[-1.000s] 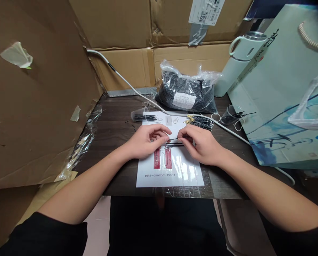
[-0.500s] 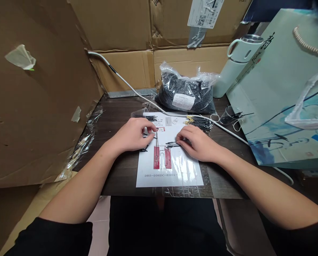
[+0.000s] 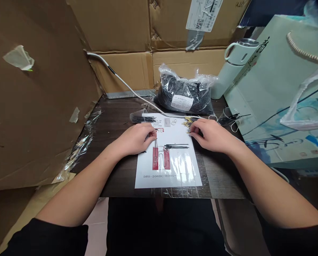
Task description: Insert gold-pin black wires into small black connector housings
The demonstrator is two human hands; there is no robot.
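My left hand (image 3: 138, 139) rests over the left side of a printed sheet (image 3: 145, 179), thumb and fingertips pinched together. Whatever is between them is too small to make out. My right hand (image 3: 212, 136) is at the sheet's upper right edge, pinching a thin gold-tipped wire (image 3: 188, 132). Just beyond those fingers lies a bundle of gold-tipped black wires (image 3: 188, 122), partly hidden by the hand. Several thin black strands (image 3: 176, 146) lie side by side on the sheet, above its red printed drawing (image 3: 166, 160).
A clear cup (image 3: 135, 117) on its side holds black wires at the left; another cup (image 3: 224, 116) with wires lies right. Behind are a white cable (image 3: 132, 90), a plastic bag of black pieces (image 3: 185, 90) and a pale bottle (image 3: 229, 73). A paper bag (image 3: 281, 106) stands right.
My right hand has moved away from the black strands, up and right to the gold-tipped bundle, leaving the strands on the sheet. My left hand remains pinched near the same spot.
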